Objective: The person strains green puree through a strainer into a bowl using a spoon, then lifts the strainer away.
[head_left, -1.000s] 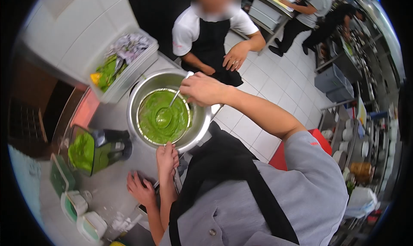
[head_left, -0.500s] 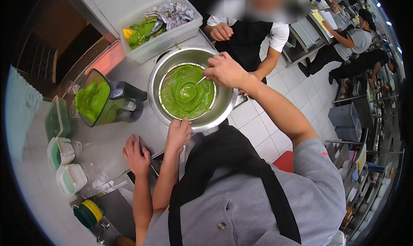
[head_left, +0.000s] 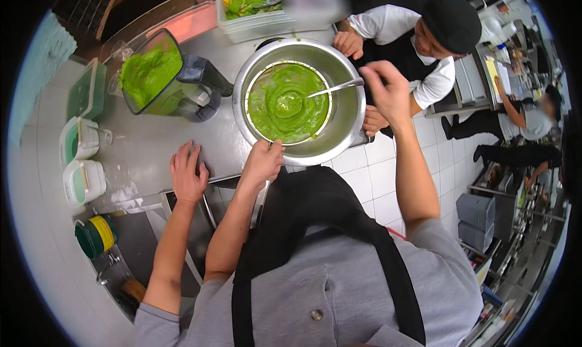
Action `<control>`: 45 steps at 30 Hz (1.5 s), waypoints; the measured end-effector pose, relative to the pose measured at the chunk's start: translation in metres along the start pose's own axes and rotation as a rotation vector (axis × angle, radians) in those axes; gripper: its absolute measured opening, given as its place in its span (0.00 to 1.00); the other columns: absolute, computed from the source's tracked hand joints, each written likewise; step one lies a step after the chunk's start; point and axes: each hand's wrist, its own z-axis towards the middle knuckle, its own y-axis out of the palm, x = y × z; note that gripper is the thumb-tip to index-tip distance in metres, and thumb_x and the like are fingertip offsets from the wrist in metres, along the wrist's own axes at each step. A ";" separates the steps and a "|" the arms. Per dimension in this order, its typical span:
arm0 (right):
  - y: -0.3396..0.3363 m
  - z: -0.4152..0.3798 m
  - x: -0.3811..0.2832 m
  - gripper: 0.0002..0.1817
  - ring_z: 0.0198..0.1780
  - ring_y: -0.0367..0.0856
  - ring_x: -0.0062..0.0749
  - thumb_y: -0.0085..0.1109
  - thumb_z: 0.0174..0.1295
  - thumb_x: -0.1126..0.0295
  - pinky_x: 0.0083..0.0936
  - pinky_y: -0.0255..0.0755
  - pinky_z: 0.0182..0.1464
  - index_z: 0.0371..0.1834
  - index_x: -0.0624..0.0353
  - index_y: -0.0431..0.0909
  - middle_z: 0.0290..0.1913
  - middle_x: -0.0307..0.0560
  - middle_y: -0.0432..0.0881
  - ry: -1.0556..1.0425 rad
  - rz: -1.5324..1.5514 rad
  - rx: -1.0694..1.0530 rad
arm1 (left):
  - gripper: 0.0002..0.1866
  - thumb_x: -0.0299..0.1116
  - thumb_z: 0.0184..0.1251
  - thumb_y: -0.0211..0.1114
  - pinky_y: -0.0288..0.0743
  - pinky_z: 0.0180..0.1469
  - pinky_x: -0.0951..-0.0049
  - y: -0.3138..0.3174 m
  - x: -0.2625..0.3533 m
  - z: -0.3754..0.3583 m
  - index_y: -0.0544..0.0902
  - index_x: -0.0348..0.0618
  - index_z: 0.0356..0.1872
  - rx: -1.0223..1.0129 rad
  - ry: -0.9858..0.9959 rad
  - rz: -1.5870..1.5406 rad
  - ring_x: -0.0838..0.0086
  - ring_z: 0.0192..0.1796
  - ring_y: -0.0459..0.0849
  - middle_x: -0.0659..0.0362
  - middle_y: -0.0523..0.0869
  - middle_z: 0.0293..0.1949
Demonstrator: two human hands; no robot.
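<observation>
Left hand (head_left: pixel 264 165): closed in a fist around the handle of the strainer (head_left: pixel 331 101), at the near rim of the bowl (head_left: pixel 348 104).
Right hand (head_left: pixel 390 92): loosely curled, raised by the right rim, just beside the end of the spoon (head_left: pixel 330 92); whether touching, cannot tell from this angle.
Spoon: metal; scoop in the puree (head_left: pixel 276 119), handle slanting up and right to the far side of the bowl's rim.
Puree: bright green, thick, swirled in rings; spread within the strainer.
Strainer: round, metal-rimmed; set down inside the bowl.
Bowl: wide, steel; at the right end of the counter (head_left: pixel 221 144).
Neighbour's hand (head_left: pixel 189 174): from a separate grey sleeve; palm down on the counter, fingers slightly spread, left of the fist.
Hands opposite: from a person in a white shirt (head_left: pixel 391 22); one half-curled near the upper right rim, one lower, near the right rim.
Jug (head_left: pixel 176 106): dark-handled, green within; on the counter, left of the bowl, apart from it.
Tub (head_left: pixel 260 28): clear plastic; beyond the bowl, holding leaves (head_left: pixel 248 4).
</observation>
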 end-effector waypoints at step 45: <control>0.106 -0.074 0.054 0.16 0.31 0.81 0.32 0.58 0.58 0.75 0.28 0.74 0.34 0.49 0.70 0.80 0.36 0.47 0.85 0.794 0.702 -0.536 | 0.19 0.40 0.83 0.54 0.56 0.14 0.72 0.027 -0.068 -0.054 0.78 0.28 0.44 0.289 0.156 -0.128 0.81 0.13 0.63 0.67 0.67 0.16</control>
